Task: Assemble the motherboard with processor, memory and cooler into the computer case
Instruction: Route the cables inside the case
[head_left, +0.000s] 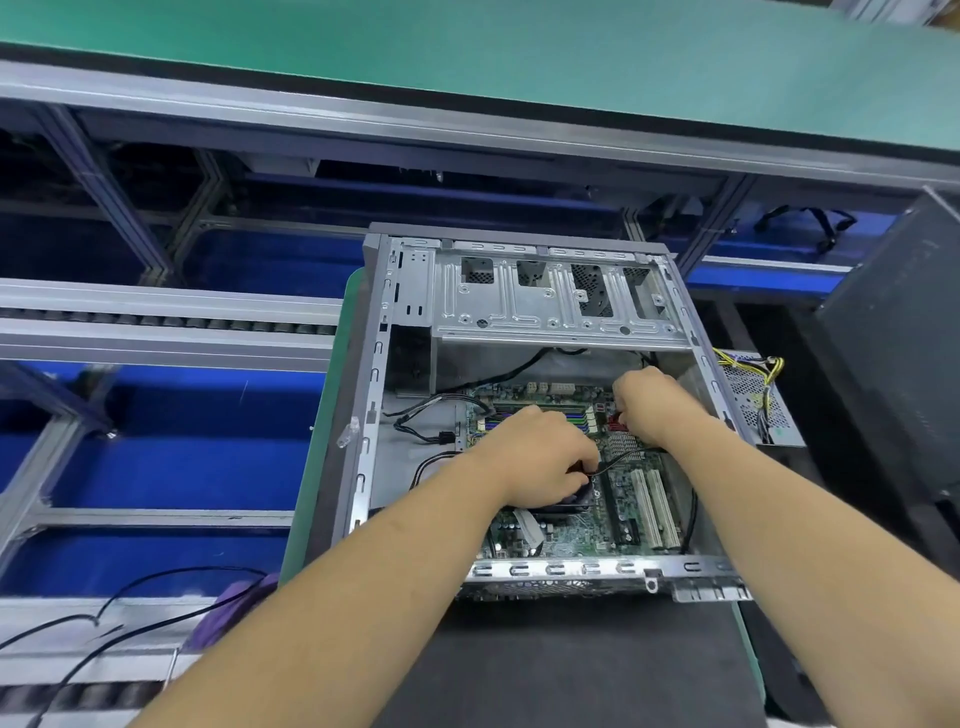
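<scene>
- Two hands reach into the open computer case (524, 312), which lies on its side on a dark mat (571, 665) on the counter.
- The motherboard (613, 499) lies flat on the floor of the case, in its near half, under both hands.
- The left hand (540, 457) rests over the middle of the board, knuckles up, its fingers curled round a thin black cable (618, 460) that runs off to the right across the board.
- Just under that hand, at its near edge, a dark cooler (563, 503) shows, mostly covered by the hand.
- The right hand (649, 405) sits at the far right corner of the board, fingers curled down beside a red connector (615, 422); whether it grips anything cannot be told.
- Memory slots (540, 410) lie between the two hands, toward the far edge of the board.
- White expansion slots (654, 509) run along the near right part of the board, clear of both hands.
- A power supply (753, 400) with yellow wires stands just outside the right wall of the case.
</scene>
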